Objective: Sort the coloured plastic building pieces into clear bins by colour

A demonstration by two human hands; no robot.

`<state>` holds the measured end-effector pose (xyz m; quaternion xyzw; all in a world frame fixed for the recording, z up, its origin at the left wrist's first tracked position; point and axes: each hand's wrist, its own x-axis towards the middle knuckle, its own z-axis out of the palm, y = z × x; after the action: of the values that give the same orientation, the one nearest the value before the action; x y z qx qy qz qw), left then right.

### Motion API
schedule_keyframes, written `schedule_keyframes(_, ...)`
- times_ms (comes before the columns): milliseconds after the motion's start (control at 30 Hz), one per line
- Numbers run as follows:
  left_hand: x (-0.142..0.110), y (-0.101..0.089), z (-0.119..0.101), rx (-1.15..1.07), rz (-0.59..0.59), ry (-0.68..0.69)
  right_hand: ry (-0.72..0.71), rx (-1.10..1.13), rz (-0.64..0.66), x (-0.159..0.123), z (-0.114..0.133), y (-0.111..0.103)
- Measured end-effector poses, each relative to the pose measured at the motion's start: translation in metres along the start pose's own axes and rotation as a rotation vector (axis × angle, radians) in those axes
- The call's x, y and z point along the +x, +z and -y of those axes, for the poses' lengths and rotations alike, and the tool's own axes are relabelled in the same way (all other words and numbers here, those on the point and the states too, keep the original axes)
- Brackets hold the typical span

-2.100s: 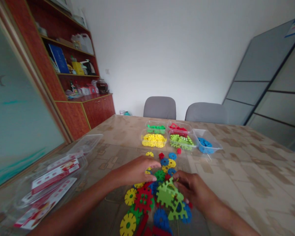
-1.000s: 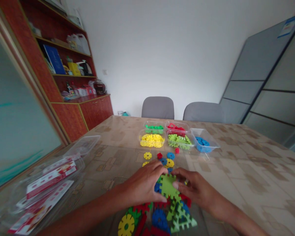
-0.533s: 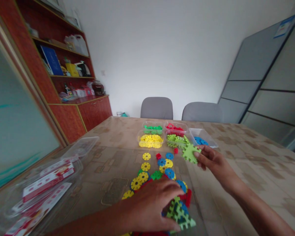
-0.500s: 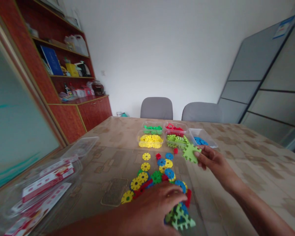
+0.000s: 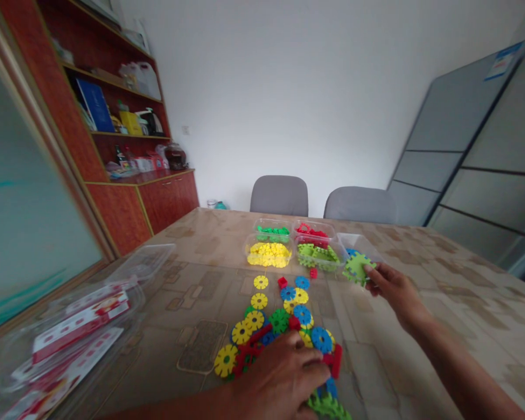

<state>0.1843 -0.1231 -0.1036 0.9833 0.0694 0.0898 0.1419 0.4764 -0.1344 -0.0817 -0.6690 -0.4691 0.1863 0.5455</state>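
Note:
My right hand (image 5: 394, 291) pinches a light green plate-shaped building piece (image 5: 356, 268) with notched edges. It holds the piece up in front of the blue pieces' box. My left hand (image 5: 286, 367) lies over a loose pile of plastic building pieces, its fingers slightly bent and a little apart, with no piece visibly gripped. Around it are yellow notched discs (image 5: 226, 360), blue discs (image 5: 321, 339), a green disc (image 5: 279, 321) and a red bar (image 5: 337, 361). Light green toothed pieces (image 5: 328, 407) stick out below its fingers. The palm hides part of the pile.
Clear boxes hold yellow discs (image 5: 269, 255), green pieces (image 5: 273, 231), red pieces (image 5: 311, 231) and light green pieces (image 5: 317, 255). A box (image 5: 367, 245) with blue pieces stands to their right. At left lie clear lids (image 5: 142, 262) and red-and-white printed cards (image 5: 81, 326).
My right hand has moved right with the light green piece, away from the light green pieces' box. My left hand has shifted slightly over the pile, its fingers closer together.

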Motion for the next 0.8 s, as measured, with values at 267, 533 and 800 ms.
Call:
schedule_keyframes(267, 0.003, 0.010, 0.003, 0.114, 0.027, 0.066, 0.016, -0.030, -0.029, 0.037, -0.009, 0.007)
schedule_keyframes(533, 0.001, 0.029, 0.013, 0.226, -0.107, 0.112, 0.151, -0.142, 0.004, 0.091, -0.002, 0.044)
schedule_keyframes(800, 0.000, 0.027, 0.015, 0.201, -0.075, 0.118, 0.159, -0.565, 0.106, 0.110, 0.006, 0.063)
